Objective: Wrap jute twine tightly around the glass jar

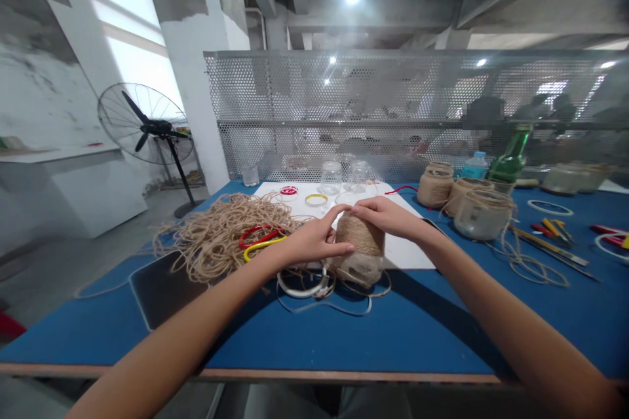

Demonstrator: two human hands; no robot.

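Our left hand is wrapped against the jar in the head view – thumb laid across its near face, fingers curled up toward its top – so we take it as grasping the glass through its twine band. From that hand the jar lies at 3 o'clock, touching. Our right hand sits over the jar's top edge at about 1 o'clock, its fingertips close to those of the left; whether it pinches a strand there, we cannot tell. From the right hand, the jar lies at 7 o'clock.

The jar's long axis runs roughly from 12 to 6, with twine around the upper part and bare glass below. Both hands touch it, but we judge the left the steadier hold, and the right better placed for the band's top edge.

Around the jar, we see a heap of twine at 10 o'clock – and a white ring near 8 o'clock.
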